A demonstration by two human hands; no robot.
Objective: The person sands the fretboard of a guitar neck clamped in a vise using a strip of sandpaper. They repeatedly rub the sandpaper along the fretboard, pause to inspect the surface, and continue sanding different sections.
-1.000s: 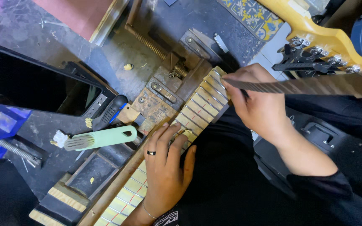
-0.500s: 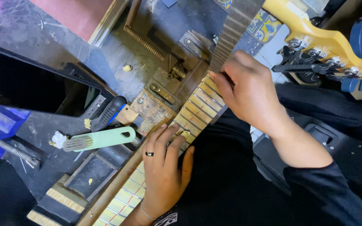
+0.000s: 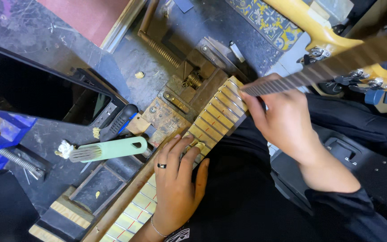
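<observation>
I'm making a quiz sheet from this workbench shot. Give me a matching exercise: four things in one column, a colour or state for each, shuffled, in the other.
Things:
1. left hand
2. right hand
3. brush handle
4. clamp

Descriptions:
a. blue, at the left edge
b. pale green, lying on the bench
c. pressed flat on the light fretted neck, ring on one finger
d. holding a dark fretted strip above the bench

Pairs: 1-c, 2-d, 3-b, 4-a

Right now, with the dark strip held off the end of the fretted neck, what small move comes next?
Probably lower the right hand so the dark fretted strip lies along the pale neck. The strip hangs angled past the neck's far end, while the left hand already presses the neck flat on the bench.
</observation>
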